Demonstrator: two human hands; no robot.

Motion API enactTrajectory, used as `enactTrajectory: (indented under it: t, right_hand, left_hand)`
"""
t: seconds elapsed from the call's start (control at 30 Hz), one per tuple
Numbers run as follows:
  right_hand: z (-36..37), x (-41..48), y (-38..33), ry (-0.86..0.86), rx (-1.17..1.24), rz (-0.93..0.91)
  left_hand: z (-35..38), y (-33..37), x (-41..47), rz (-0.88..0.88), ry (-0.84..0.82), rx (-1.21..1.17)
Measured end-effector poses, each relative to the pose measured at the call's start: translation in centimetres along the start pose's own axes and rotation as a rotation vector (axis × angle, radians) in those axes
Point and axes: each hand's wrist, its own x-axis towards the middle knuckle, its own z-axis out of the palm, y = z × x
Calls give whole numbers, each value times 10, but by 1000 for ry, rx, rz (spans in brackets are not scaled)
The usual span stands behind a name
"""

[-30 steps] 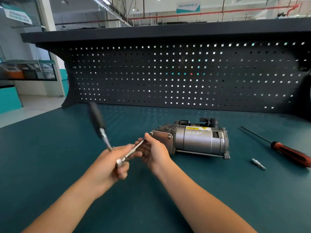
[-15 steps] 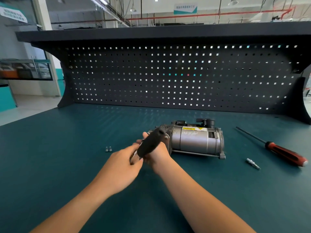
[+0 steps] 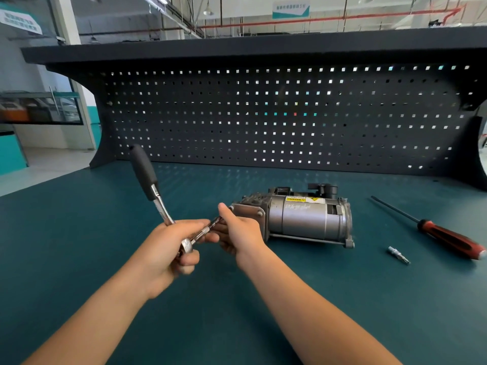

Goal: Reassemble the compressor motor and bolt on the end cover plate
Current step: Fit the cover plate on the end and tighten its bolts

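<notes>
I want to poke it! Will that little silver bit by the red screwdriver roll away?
Probably a bit. The silver bit looks roundish and lies loose on the flat benchtop, so a sideways poke could roll it. It looks like solid metal, so likely stiff, not bendy. Being so small, it should feel light.

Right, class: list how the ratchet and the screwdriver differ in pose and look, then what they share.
The ratchet is held by the left hand, its tip pinched by the right hand, handle tilted upward; the screwdriver lies flat on the table, untouched. The ratchet's grip is black, the screwdriver's red and black. The ratchet's shank is shiny, the screwdriver's shaft dark. Both are long-handled metal tools.
</notes>
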Motion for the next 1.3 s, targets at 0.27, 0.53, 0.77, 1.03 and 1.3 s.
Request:
enactTrajectory:
  t: [0.27, 0.53, 0.77, 1.03, 1.3]
  right_hand:
    - [0, -2, -7, -69, 43, 85]
    - [-1, -6, 0, 27, -120, -79]
    - [1, -4, -3, -72, 76, 85]
    - [-2, -1, 1, -146, 188, 128]
    - [-8, 0, -1, -121, -20, 56]
  left_hand:
    - [-15, -5, -3, 531, -66, 1467]
    - [-12, -15, 1, 656, 29, 1824]
    - [-6, -19, 0, 652, 76, 1866]
    - [-11, -22, 1, -240, -84, -625]
    - [-8, -22, -2, 331, 50, 974]
